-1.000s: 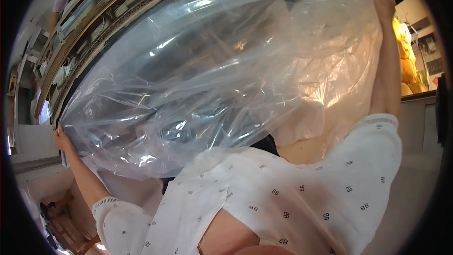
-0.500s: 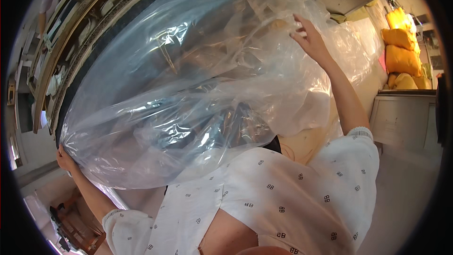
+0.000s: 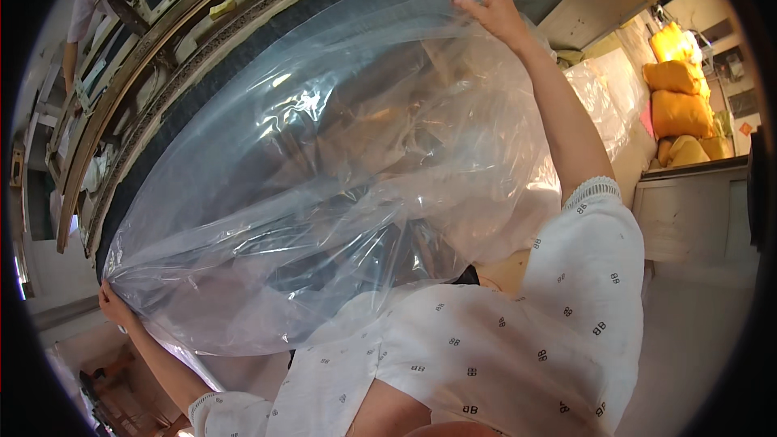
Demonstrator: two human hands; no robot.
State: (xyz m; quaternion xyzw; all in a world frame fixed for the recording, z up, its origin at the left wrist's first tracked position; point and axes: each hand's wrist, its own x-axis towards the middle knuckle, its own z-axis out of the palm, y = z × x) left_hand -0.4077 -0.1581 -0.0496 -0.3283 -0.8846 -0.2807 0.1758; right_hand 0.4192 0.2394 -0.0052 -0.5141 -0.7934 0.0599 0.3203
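We counted one clear plastic sheet (image 3: 324, 170), spread wide between the person's two hands and across the front of the body, wrinkled and glossy. A second, crumpled stretch of clear film (image 3: 599, 101) lay to its right; we could not tell whether it belonged to the same piece.

We counted one long curved frame (image 3: 133, 85) beyond the sheet at upper left, with a dark strip (image 3: 174, 117) along its near side and one small yellow piece (image 3: 221, 7) on it. At right we noted a stack of at least three orange bundles (image 3: 680, 113) above one pale cabinet (image 3: 688, 210). One tan surface (image 3: 506, 273) showed in part just beyond the white shirt (image 3: 486, 348).

The left hand (image 3: 116, 307) was at the sheet's left end. Its fingers were together, clamped on a gathered edge, and creases fanned out from that grip.

The right hand (image 3: 498, 18) was raised at the far edge of the sheet, well apart from the left. Its fingers were bent, the tips close to the thumb and against or just beside the film. We could not tell whether they were clamped on it.
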